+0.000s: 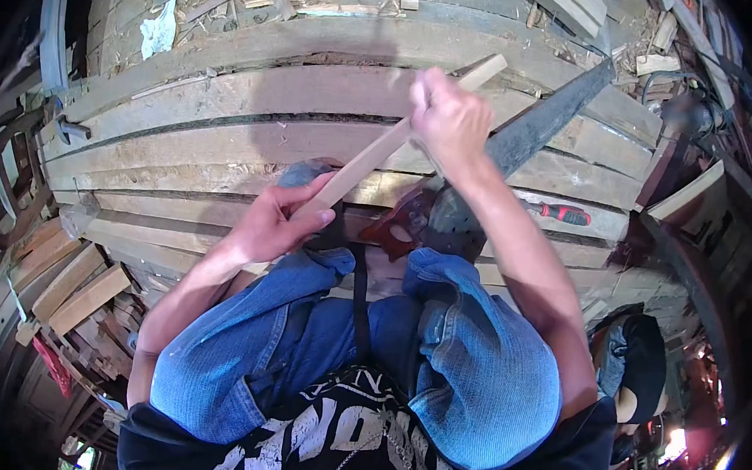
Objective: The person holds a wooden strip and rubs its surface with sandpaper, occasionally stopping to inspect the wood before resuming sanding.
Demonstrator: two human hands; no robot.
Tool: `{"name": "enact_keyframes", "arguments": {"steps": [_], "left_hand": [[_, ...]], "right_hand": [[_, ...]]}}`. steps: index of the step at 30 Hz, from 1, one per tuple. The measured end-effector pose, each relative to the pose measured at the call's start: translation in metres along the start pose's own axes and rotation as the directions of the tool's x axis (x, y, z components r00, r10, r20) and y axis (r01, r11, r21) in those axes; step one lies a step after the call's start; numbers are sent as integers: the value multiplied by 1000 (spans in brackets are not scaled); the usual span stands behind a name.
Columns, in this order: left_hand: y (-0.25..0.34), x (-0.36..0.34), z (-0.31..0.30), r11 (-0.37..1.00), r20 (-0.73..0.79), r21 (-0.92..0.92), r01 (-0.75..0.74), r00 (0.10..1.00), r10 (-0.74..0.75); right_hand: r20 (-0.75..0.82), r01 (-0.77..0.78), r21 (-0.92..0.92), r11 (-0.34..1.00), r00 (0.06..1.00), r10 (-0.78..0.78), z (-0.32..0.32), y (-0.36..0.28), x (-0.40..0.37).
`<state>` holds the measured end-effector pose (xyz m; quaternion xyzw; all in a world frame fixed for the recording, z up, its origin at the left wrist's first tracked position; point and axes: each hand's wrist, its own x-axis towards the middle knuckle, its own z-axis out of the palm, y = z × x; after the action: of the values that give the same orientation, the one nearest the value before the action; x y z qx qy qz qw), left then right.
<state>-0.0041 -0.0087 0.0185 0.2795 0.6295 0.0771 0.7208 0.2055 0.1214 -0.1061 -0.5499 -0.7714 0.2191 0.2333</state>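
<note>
Pale stick (374, 151), blue jeans (472, 366), red-blk screwdriver (563, 214), blk shirt (325, 434) w/ white letters

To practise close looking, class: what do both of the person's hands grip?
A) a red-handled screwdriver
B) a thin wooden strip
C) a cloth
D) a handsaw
B: the left hand and right hand both close on the wooden strip, while the handsaw and screwdriver lie on the planks.
</note>
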Motion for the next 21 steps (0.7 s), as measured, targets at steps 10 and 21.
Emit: {"name": "enact_keyframes", "arguments": {"steps": [10,21], "left_hand": [[3,-1,0,1000,10,-28,9,1000,-8],[0,-1,2,999,-5,-31,-27,1000,27]], "right_hand": [[-49,-28,-74,997,999,24,-7,28,16],[-169,-177,-305,936,977,129,-4,77,48]]}}
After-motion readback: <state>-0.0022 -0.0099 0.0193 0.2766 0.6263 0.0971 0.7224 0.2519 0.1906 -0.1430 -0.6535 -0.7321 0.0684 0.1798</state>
